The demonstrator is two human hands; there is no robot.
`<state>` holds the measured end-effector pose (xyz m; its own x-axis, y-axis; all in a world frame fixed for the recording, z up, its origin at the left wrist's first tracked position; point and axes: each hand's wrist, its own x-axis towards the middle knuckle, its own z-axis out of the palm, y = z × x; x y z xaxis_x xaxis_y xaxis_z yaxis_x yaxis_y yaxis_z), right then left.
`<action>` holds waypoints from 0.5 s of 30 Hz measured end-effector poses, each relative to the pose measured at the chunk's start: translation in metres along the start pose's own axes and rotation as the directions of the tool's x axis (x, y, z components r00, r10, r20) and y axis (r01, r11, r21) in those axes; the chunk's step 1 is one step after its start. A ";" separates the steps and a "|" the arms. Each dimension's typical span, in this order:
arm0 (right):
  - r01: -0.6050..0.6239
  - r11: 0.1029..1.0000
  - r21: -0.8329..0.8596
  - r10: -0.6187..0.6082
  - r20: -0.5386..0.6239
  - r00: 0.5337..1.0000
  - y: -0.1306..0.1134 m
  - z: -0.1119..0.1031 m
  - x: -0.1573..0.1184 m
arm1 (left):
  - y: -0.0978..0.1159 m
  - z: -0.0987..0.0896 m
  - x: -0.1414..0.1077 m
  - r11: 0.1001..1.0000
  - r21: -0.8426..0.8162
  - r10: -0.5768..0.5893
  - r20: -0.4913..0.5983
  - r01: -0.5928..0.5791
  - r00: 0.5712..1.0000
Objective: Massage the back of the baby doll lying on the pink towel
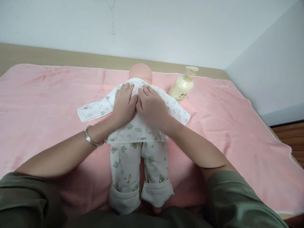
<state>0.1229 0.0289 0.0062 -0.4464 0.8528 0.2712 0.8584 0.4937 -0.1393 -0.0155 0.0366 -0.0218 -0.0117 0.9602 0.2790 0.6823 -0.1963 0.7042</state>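
Observation:
A baby doll (140, 72) lies on a pink cloth, its bald head away from me and its face out of sight. It wears a white printed top (135, 130) and matching trousers (125, 164) with turned-up cuffs. My left hand (124, 103) rests flat on the left side of the upper torso, fingers stretched toward the head. Beside it, my right hand (152, 106) lies flat on the right side, the thumbs meeting near the middle. Both hands are open on the fabric and grip nothing. The sleeves spread out to either side.
A pale yellow pump bottle (182, 85) stands just right of the doll's shoulder, close to the right sleeve. The pink cloth (47, 126) covers most of a wooden surface (71, 58) set against a white wall (166, 31). A brown wooden panel (289, 139) shows at far right.

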 end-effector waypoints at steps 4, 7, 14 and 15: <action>-0.130 0.988 0.082 0.126 0.058 0.990 0.019 0.004 0.020 | 0.022 -0.003 -0.025 0.998 0.052 0.043 0.069 -0.047 0.997; -0.147 0.984 0.103 0.141 0.066 0.988 0.021 0.005 0.024 | 0.029 -0.007 -0.031 0.995 0.056 0.071 0.111 -0.078 0.991; -0.143 0.984 0.102 0.139 0.047 0.989 0.018 0.005 0.020 | 0.017 -0.004 -0.017 0.999 0.006 0.044 0.085 -0.044 0.995; -0.144 0.984 0.102 0.141 0.043 0.989 0.018 0.006 0.020 | 0.016 -0.003 -0.015 0.999 -0.001 0.032 0.080 -0.032 0.996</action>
<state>0.1279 0.0556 0.0037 -0.3317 0.9202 0.2078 0.8835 0.3802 -0.2737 -0.0067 0.0180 -0.0125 0.0690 0.9663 0.2480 0.6816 -0.2272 0.6956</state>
